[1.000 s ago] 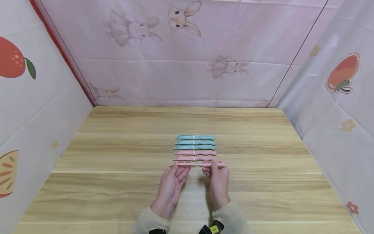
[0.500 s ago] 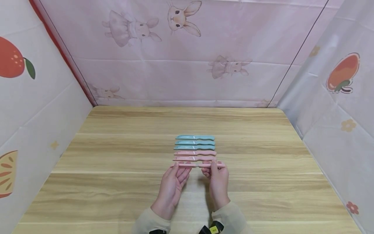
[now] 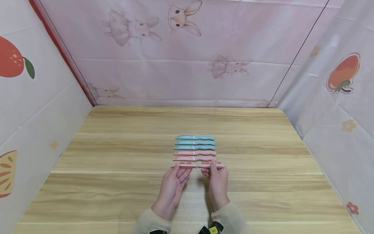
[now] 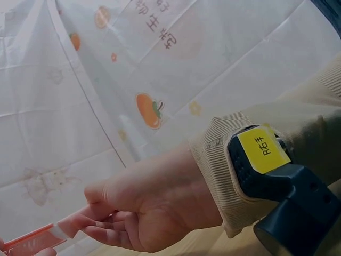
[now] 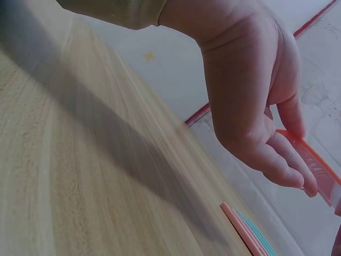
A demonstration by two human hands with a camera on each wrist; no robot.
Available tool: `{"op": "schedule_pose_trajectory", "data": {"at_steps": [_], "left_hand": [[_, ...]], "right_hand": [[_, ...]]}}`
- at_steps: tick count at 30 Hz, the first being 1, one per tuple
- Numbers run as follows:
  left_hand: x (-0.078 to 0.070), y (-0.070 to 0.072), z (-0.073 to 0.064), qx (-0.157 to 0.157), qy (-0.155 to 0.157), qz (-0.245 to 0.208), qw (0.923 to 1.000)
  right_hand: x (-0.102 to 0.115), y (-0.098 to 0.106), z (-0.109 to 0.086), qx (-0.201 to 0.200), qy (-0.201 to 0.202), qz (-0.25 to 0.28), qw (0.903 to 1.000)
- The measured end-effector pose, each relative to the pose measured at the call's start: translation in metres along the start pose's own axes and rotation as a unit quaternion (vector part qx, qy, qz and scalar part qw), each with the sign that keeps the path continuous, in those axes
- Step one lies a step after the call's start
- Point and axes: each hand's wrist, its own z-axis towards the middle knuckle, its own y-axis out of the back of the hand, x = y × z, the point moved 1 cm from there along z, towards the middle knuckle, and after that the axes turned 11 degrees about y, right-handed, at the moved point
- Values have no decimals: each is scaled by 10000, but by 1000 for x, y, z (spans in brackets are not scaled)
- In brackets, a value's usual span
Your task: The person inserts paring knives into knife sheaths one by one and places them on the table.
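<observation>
In the head view a pink paring knife (image 3: 204, 166) is held level above the table between both hands. My left hand (image 3: 170, 188) pinches its pink blade sheath (image 3: 187, 166) between thumb and fingers. On the handle end, my right hand (image 3: 218, 188) pinches the pink handle with thumb and fingers. A narrow pale band shows where sheath and handle meet. The left wrist view has the right hand (image 4: 154, 213) at the handle and the printed sheath (image 4: 32, 242) to its left. In the right wrist view, the left hand (image 5: 250, 106) grips the sheath (image 5: 314, 162).
Beyond the hands, two sheathed pink knives (image 3: 187, 158) and several sheathed teal knives (image 3: 204, 142) lie in parallel rows on the wooden table (image 3: 102, 182). Printed cloth walls (image 3: 181, 81) enclose its back and sides. Both wrists carry dark camera mounts (image 3: 215, 226).
My right hand has shifted slightly left, and the handle now sits a little closer to the sheath. The left hand has barely moved; the knives on the table are unchanged.
</observation>
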Motion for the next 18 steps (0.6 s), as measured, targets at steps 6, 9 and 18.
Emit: {"op": "schedule_pose_trajectory", "data": {"at_steps": [6, 9, 18], "left_hand": [[2, 0, 0, 39, -19, -17, 10000], [2, 0, -1, 42, -36, 19, 10000], [0, -1, 2, -111, -313, 238, 9992]], "right_hand": [[0, 0, -1, -34, -26, 30, 10000], [1, -1, -2, -29, -53, 48, 10000], [3, 0, -4, 294, -193, 787, 9963]]}}
